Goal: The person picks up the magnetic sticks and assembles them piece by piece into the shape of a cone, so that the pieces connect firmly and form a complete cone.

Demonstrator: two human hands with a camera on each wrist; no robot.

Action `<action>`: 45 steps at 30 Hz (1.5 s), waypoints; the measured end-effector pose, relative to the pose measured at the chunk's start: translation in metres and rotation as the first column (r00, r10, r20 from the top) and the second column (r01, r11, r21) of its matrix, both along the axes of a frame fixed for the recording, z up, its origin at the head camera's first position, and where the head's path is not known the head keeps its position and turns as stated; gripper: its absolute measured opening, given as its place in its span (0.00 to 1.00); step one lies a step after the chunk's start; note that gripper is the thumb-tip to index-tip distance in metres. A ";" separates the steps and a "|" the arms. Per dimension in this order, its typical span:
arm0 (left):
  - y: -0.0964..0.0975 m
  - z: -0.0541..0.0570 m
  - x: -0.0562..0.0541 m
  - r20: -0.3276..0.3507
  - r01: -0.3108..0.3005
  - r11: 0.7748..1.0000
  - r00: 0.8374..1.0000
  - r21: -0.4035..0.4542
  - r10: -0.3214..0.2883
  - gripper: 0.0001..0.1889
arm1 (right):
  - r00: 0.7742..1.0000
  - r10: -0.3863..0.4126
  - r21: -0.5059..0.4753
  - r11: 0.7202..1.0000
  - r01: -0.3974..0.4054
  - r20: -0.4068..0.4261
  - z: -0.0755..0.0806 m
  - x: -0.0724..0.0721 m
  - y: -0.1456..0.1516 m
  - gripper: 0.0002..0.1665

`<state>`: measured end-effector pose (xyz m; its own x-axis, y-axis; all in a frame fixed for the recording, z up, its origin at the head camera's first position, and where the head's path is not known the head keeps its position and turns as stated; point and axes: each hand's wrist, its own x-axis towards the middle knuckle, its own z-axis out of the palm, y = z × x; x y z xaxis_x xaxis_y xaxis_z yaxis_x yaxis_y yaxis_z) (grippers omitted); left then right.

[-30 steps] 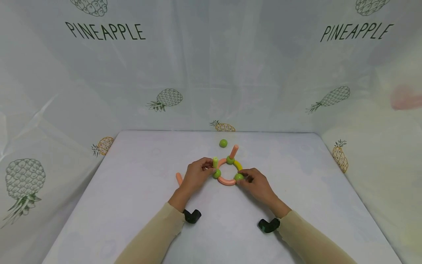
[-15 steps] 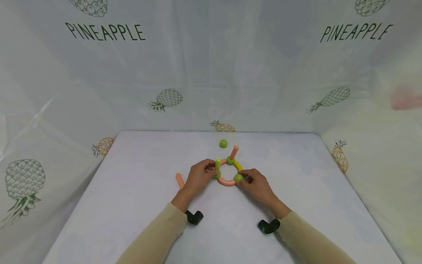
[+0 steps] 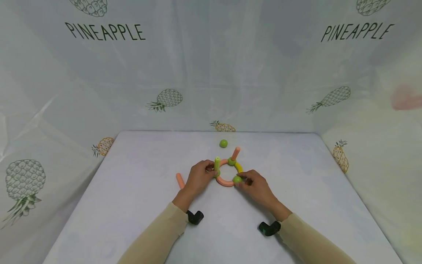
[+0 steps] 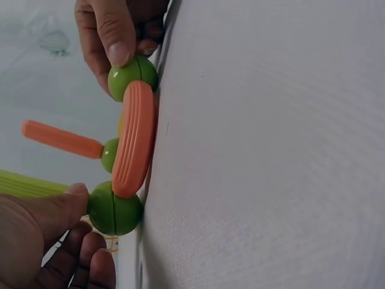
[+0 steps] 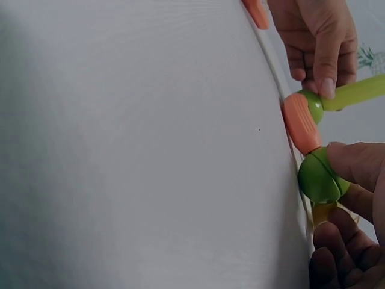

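A ring of curved rods and green balls lies flat on the table, its front rod [image 3: 225, 182] and left side orange, its right rod [image 3: 239, 167] yellow. From its left ball [image 4: 115, 211] rises a lime-green rod [image 3: 217, 164]. My left hand [image 3: 199, 176] pinches that rod low down, by the ball. With thumb and fingers my right hand [image 3: 256, 186] grips the right-hand ball [image 5: 322, 177]. An orange straight rod [image 3: 236, 153] stands, leaning slightly right, in the back ball [image 3: 232, 161]. The far side of the right-hand ball is partly hidden by fingers.
Behind the ring sits a loose green ball [image 3: 223, 143]. Beside my left wrist lies a loose orange rod [image 3: 180, 180], partly covered by the arm. The white table [image 3: 145, 154] ends at a hanging pineapple-print sheet [image 3: 211, 73].
The ring has turned slightly clockwise: its back ball went right, its right ball a little nearer. My left hand has shifted slightly right; the lime-green rod tilted right, then partly back.
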<state>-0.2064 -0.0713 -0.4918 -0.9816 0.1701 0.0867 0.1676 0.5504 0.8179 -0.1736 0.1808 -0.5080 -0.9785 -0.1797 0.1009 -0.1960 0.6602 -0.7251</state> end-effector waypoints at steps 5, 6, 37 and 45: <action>-0.001 0.001 0.000 -0.006 -0.017 1.000 1.000 -0.021 0.016 0.18 | 0.999 0.035 -0.010 0.999 -0.035 -0.029 0.001 0.003 0.000 0.17; -0.001 0.001 0.000 -0.008 -0.021 0.999 1.000 -0.026 0.021 0.18 | 0.999 0.043 -0.015 0.999 -0.043 -0.029 0.001 0.004 0.000 0.17; -0.002 0.002 0.002 0.007 -0.045 0.998 0.999 -0.044 0.045 0.18 | 0.991 -0.029 -0.034 0.999 0.034 0.134 0.012 -0.054 -0.005 0.29; -0.022 0.002 0.009 -0.041 -0.088 0.995 0.995 -0.036 0.087 0.14 | 0.987 -0.065 0.015 0.998 0.063 0.148 0.013 -0.057 -0.011 0.25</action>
<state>-0.1972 -0.0932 -0.4901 -0.9888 0.0874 0.1211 0.1493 0.5950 0.7897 -0.2304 0.1699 -0.4946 -0.9920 -0.1166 -0.0481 -0.0436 0.6752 -0.7364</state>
